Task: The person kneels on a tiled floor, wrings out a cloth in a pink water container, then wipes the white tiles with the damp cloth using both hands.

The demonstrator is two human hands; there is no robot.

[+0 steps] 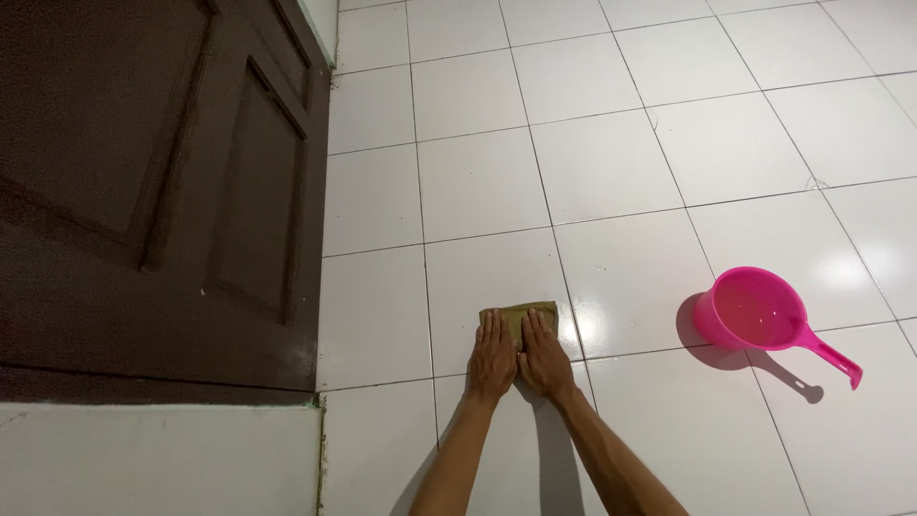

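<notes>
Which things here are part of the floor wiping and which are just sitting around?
In use:
left hand, flat on the cloth
right hand, flat on the cloth
cloth, olive, folded, pressed to the floor
floor, white tiles

Just there:
dipper, pink, apart from the hands
door, dark brown

Glossy tiled floor (611,162), matt cloth (523,312), shiny plastic dipper (759,315).

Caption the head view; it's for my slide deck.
Both hands, left hand and right hand, press a cloth on tiles.
</notes>
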